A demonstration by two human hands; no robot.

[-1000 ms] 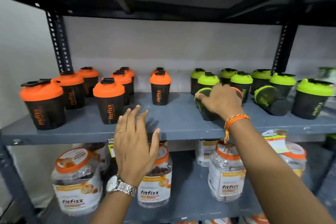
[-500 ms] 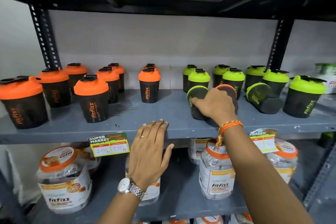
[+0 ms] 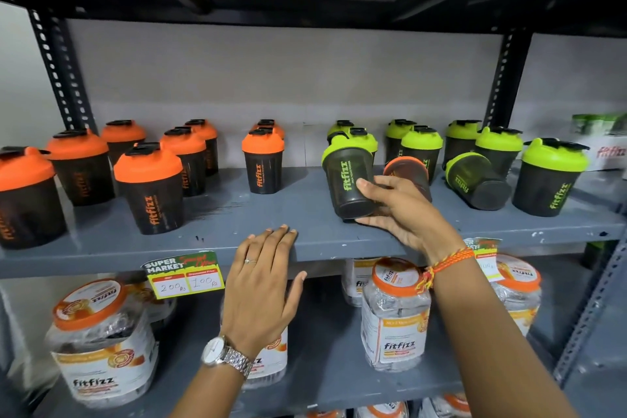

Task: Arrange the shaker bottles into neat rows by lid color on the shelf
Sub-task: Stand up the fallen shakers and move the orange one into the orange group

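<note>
Grey shelf (image 3: 305,241) carries both lid colours; right hand (image 3: 403,214) grips a tilted green-lidded shaker (image 3: 346,176), apparently just lifted, right of the left hand (image 3: 261,285), which rests open on the near edge.

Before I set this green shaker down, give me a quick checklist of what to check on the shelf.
1. Right hand grips the green-lid shaker: ok.
2. Shaker upright: not ok, tilted.
3. Orange-lid shaker on its side among the green ones: not ok.
4. Another green shaker lying down: not ok.
5. Left hand resting on the shelf edge, free: ok.
6. Lid closed tight: cannot tell.
</note>
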